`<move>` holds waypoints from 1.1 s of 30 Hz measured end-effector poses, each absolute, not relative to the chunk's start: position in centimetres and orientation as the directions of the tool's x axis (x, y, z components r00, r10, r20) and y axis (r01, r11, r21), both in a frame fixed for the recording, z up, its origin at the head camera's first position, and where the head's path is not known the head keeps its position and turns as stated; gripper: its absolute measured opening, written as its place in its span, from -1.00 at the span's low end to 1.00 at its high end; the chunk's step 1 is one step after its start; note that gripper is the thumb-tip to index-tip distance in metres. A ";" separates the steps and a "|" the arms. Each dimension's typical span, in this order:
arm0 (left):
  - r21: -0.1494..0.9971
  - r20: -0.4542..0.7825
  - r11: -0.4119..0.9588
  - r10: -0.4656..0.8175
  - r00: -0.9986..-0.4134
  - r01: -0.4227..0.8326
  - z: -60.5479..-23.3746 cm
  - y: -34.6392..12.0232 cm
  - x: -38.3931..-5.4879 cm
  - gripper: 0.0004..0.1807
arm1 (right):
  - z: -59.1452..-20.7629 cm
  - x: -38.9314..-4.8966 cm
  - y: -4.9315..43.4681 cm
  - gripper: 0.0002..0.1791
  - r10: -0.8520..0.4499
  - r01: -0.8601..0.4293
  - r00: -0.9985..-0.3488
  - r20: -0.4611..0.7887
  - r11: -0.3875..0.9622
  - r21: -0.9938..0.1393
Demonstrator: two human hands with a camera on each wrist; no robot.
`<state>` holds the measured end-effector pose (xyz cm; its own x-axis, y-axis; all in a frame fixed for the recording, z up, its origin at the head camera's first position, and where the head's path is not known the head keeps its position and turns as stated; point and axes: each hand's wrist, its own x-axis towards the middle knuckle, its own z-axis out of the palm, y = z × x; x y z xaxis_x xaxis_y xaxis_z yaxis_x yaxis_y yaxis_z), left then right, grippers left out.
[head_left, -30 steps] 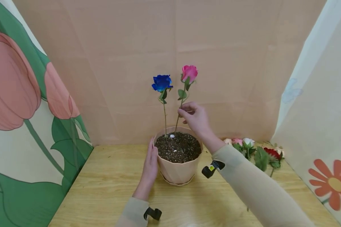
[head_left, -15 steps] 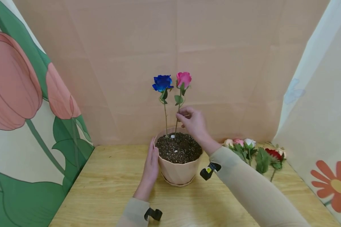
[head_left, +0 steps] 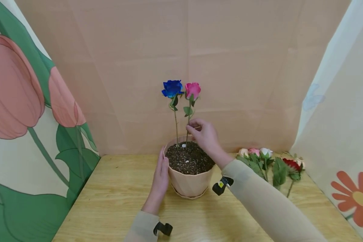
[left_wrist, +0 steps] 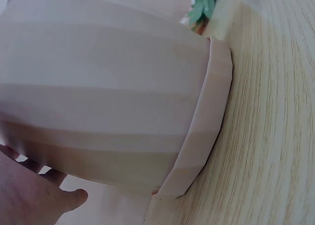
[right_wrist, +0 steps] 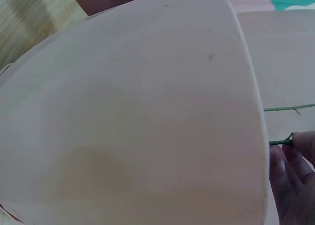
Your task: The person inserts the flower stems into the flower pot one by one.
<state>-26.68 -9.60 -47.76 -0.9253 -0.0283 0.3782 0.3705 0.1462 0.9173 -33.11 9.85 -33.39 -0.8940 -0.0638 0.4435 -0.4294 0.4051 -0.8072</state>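
Observation:
A pale pink flowerpot (head_left: 190,184) filled with dark soil (head_left: 196,159) stands on a saucer. My left hand (head_left: 161,174) rests flat along its left side, fingers straight against the wall up near the rim. My right hand (head_left: 206,136) pinches the stem of a pink rose (head_left: 193,90) between thumb and fingers, above the back of the pot. The rose stands almost upright, its stem's lower end reaching the soil. Beside it on the left, a blue rose (head_left: 172,88) stands upright in the soil by itself. In the right wrist view the pinched green stem (right_wrist: 279,143) shows past the rim.
Several loose roses, among them a red rose (head_left: 291,164) and a white rose (head_left: 266,152), lie on the wooden table (head_left: 118,198) to the right, behind my right forearm. A pinkish backdrop (head_left: 133,67) rises close behind the pot, with flower-printed panels on both sides.
The pink rose has come down and left with my right hand, from tilted to nearly upright, closer to the blue rose. My left hand has stayed on the pot.

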 end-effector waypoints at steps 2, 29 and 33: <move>0.916 0.381 0.147 -0.031 -0.924 0.373 -47.8 -9.6 -26.7 -0.37 | -33.6 -33.1 9.7 -0.81 -0.059 -0.432 -0.891 0.450 0.415 -0.801; 0.926 0.362 0.132 -0.044 -0.931 0.354 -47.5 -9.3 -26.3 -0.36 | -34.1 -32.8 9.9 -0.77 -0.099 -0.470 -0.857 0.506 0.555 -0.686; 0.923 0.367 0.137 -0.040 -0.929 0.358 -47.6 -9.2 -26.4 -0.36 | -34.0 -32.6 9.9 -0.78 -0.087 -0.465 -0.857 0.508 0.556 -0.689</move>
<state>-26.36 -9.24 -47.58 -0.9295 -0.0402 0.3667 0.3583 0.1374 0.9234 -32.59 9.88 -34.02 -0.8572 -0.0867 0.5077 -0.4645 0.5558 -0.6894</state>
